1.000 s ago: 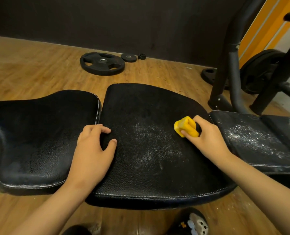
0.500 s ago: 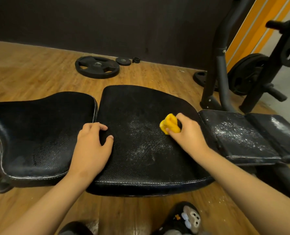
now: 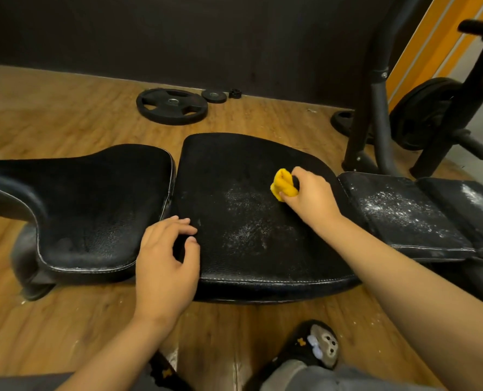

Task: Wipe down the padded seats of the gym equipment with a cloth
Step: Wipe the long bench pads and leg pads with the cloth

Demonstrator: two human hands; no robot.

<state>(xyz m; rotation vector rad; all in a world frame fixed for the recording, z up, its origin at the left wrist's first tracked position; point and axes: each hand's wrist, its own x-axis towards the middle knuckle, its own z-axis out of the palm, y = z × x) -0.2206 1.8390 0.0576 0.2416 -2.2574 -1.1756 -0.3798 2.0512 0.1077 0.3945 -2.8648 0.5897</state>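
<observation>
Well, slipper (image 3: 319, 345): nearest us, we see a dark plush slipper with a grey fuzzy face on the wooden floor (image 3: 51, 122).
Left hand (image 3: 165, 266): ours rests on the near left part of the middle pad, fingers loosely bent and slightly spread, holding nothing.
Middle pad (image 3: 248, 221): black pebbled leather, rounded, white-stitched at the front edge, with a whitish dusty smear at its centre.
Right hand (image 3: 310, 198): fingers and thumb pinch the cloth against the pad's right side.
Cloth (image 3: 284, 183): yellow, soft, bunched into a small wad, touching the pad just beside the smear.
Left pad (image 3: 93, 198): black, saddle-shaped, shiny grain.
Right pad (image 3: 403, 213): narrower, speckled with white powder.
Weight plate (image 3: 172, 106): a flat black disc with cut-outs lies on the floor near the dark wall.
</observation>
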